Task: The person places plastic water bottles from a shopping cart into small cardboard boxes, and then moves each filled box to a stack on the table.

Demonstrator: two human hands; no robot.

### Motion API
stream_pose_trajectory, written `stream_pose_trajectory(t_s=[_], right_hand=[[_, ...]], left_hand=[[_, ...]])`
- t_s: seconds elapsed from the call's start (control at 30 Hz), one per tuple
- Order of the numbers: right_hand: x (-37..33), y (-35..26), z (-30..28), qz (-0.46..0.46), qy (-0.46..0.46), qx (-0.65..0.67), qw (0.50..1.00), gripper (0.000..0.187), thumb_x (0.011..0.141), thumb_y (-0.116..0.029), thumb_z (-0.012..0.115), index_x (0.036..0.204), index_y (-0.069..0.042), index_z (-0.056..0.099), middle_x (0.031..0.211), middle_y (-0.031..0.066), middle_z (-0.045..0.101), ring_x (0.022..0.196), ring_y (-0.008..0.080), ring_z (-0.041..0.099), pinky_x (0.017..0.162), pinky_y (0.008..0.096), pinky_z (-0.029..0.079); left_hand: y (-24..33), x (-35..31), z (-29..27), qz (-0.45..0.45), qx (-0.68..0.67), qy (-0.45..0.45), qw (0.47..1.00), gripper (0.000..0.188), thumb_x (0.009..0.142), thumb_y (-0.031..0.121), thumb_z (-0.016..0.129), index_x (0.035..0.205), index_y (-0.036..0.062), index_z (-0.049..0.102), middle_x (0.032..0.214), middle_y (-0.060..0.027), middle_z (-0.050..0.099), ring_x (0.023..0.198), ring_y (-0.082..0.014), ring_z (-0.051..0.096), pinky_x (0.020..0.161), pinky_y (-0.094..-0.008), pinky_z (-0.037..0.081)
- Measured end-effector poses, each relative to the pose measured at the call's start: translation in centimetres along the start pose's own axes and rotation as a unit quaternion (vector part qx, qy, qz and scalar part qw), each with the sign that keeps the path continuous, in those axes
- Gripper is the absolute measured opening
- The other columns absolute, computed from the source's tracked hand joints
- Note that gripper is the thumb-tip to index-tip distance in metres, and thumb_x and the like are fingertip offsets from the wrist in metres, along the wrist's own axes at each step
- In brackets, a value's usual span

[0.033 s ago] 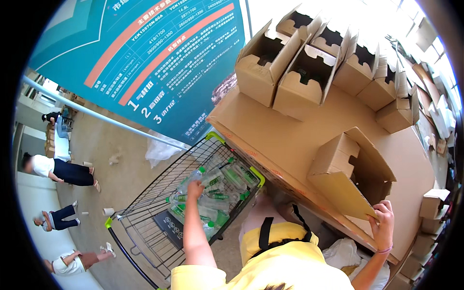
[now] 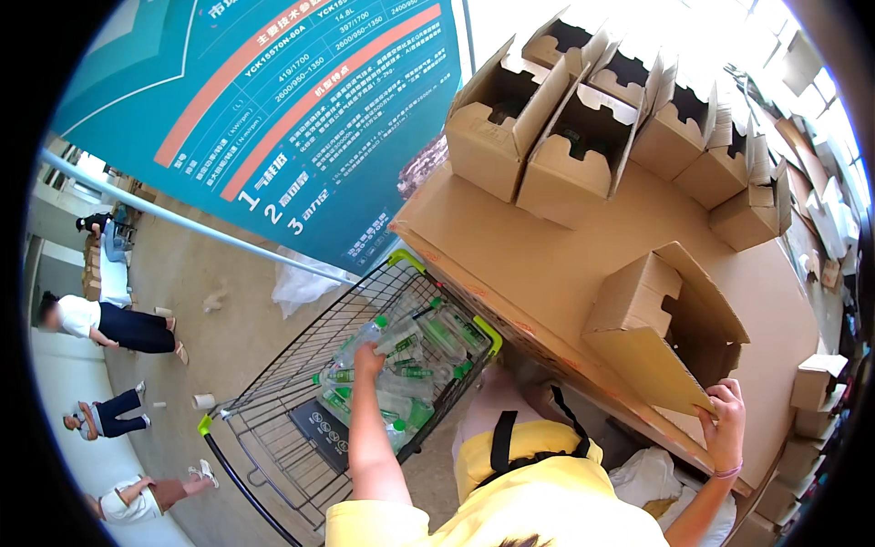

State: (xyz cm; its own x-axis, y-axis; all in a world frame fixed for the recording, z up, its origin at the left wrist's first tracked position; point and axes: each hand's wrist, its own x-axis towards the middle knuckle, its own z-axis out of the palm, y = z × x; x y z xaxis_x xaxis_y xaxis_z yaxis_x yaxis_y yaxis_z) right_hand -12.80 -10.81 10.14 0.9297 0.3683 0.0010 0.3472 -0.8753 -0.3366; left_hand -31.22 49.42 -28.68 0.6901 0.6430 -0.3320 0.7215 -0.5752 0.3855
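My left hand (image 2: 368, 359) reaches down into a shopping cart (image 2: 301, 365) and closes on one end of a clear plastic bottle (image 2: 398, 340) with a green label; its fingertips are partly hidden. Several more such bottles (image 2: 412, 383) with green caps lie jumbled around it. On the right, my right hand (image 2: 725, 415) pinches the edge of a flap on an open cardboard box (image 2: 629, 305). That box lies tilted on a large cardboard-covered surface (image 2: 510, 251), its opening toward my right hand. I cannot make out anything inside it.
Several open cardboard boxes (image 2: 565, 173) stand at the far side of the surface, dark bottles in some. A teal banner (image 2: 301, 118) on a pale pole rises behind the cart. People (image 2: 137, 324) stand at the left. White plastic bags (image 2: 652, 483) lie below the surface.
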Motion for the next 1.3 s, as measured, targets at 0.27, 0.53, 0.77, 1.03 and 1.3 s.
stream_pose_trajectory(t_s=[0.27,0.53,0.77,1.03,1.3], right_hand=[[-0.3,-1.1,0.8,0.030,-0.002,-0.043,0.999,0.014,0.065,0.003,0.070,0.077,0.003,0.064,0.087,0.0113,0.065,0.097,0.0333,0.057,0.082,0.0412,0.048],[-0.3,-2.0,0.7,0.067,0.001,-0.057,0.996,0.016,0.063,0.000,0.072,0.078,0.002,0.067,0.087,0.0112,0.066,0.101,0.0327,0.057,0.086,0.0409,0.048],[-0.5,-1.7,1.0,0.045,0.018,-0.070,0.996,0.014,0.064,0.000,0.073,0.077,-0.002,0.069,0.087,0.0085,0.067,0.101,0.0305,0.059,0.085,0.0393,0.051],[-0.5,-0.6,0.6,-0.010,0.030,-0.047,0.998,0.010,0.067,-0.005,0.074,0.075,-0.004,0.069,0.088,0.0050,0.067,0.101,0.0282,0.059,0.086,0.0383,0.052],[-1.5,1.9,1.1,-0.092,0.057,-0.015,0.994,0.012,0.074,-0.015,0.076,0.079,-0.007,0.070,0.095,0.0030,0.065,0.107,0.0272,0.056,0.086,0.0420,0.050]], left_hand=[[-1.0,3.5,4.2,-0.127,0.149,-0.129,0.972,0.063,0.068,0.027,0.081,0.121,0.0037,0.057,0.129,-0.0186,0.058,0.119,-0.0350,0.057,0.098,-0.0460,0.049],[1.2,4.6,5.7,-0.126,0.256,-0.201,0.937,0.084,0.061,0.034,0.088,0.132,0.0094,0.051,0.134,-0.0156,0.056,0.120,-0.0337,0.057,0.097,-0.0463,0.050],[1.2,0.7,9.0,-0.134,0.144,-0.185,0.963,0.098,0.053,0.046,0.089,0.129,-0.0047,0.052,0.124,-0.0231,0.062,0.116,-0.0361,0.060,0.096,-0.0435,0.051],[1.3,-2.9,7.8,0.075,0.042,0.045,0.995,0.078,0.054,0.037,0.089,0.111,-0.0065,0.058,0.116,-0.0243,0.065,0.106,-0.0346,0.064,0.089,-0.0423,0.052],[29.3,-9.0,-13.8,0.212,-0.637,-0.039,0.740,0.076,0.072,0.034,0.080,0.134,0.0050,0.045,0.116,-0.0123,0.056,0.108,-0.0247,0.057,0.098,-0.0445,0.045]])
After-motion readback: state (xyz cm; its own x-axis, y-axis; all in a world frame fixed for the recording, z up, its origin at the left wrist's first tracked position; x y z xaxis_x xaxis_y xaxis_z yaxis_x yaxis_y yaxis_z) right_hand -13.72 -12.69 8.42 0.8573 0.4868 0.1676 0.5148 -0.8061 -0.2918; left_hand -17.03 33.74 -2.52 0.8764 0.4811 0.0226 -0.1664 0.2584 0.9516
